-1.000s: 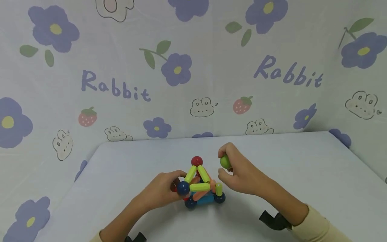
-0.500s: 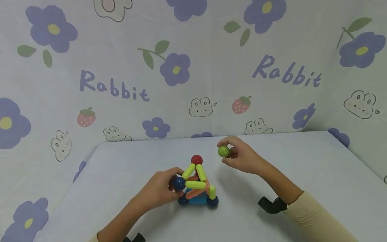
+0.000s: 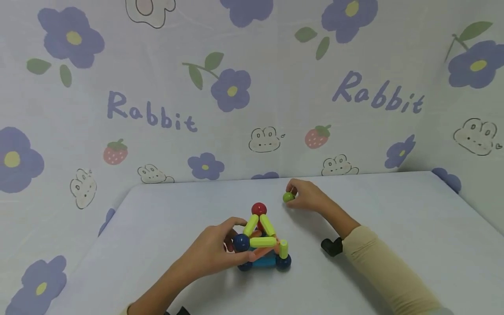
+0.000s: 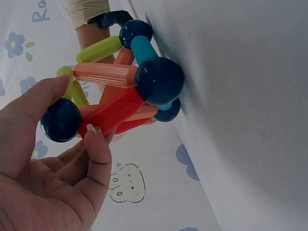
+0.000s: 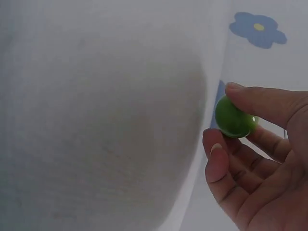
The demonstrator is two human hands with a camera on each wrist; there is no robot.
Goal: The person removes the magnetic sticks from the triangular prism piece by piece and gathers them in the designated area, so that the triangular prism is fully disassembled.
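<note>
The ball (image 3: 288, 197) pinched in the right hand (image 3: 308, 197) is glossy green. The toy frame (image 3: 261, 240) under the left hand (image 3: 214, 253) mixes colours: a red ball (image 3: 258, 208) at the top, dark blue balls (image 3: 241, 242) at the corners, lime green sticks (image 3: 263, 241), orange and red sticks (image 4: 107, 74) and a teal stick (image 4: 143, 49). The table (image 3: 393, 227) is plain pale lilac-white. The backdrop (image 3: 157, 87) is white, printed with purple flowers with yellow centres, green leaves, pink strawberries, outlined rabbits and the purple word "Rabbit". The sleeve (image 3: 378, 267) is cream, and the wrist strap (image 3: 331, 246) is black.
</note>
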